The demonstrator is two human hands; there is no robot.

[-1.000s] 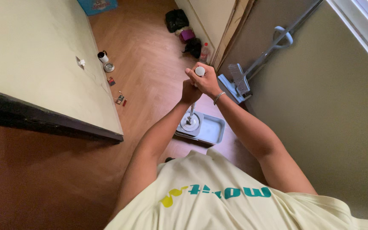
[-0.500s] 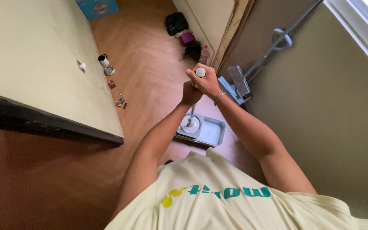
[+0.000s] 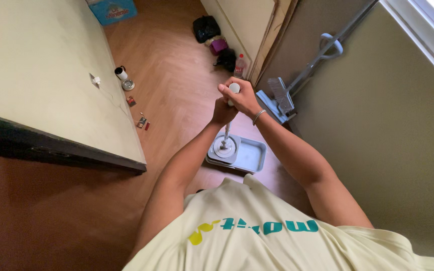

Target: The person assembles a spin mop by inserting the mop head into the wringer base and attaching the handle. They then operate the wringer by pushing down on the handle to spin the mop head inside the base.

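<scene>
While both hands clench the top of the mop handle (image 3: pixel 233 88), the right hand (image 3: pixel 241 96) wrapped over its white end and the left hand (image 3: pixel 223 111) gripping just under those fingers, the shaft runs straight down into the round spinner of the grey mop bucket (image 3: pixel 254 155) on the wooden floor (image 3: pixel 177 75); this looks like wringing, which calls for steady vertical pumping, keeping the shaft upright

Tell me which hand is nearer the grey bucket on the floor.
Left. The left hand grips the mop handle lower down, closer above the grey bucket; the right hand sits at the handle's top.
</scene>
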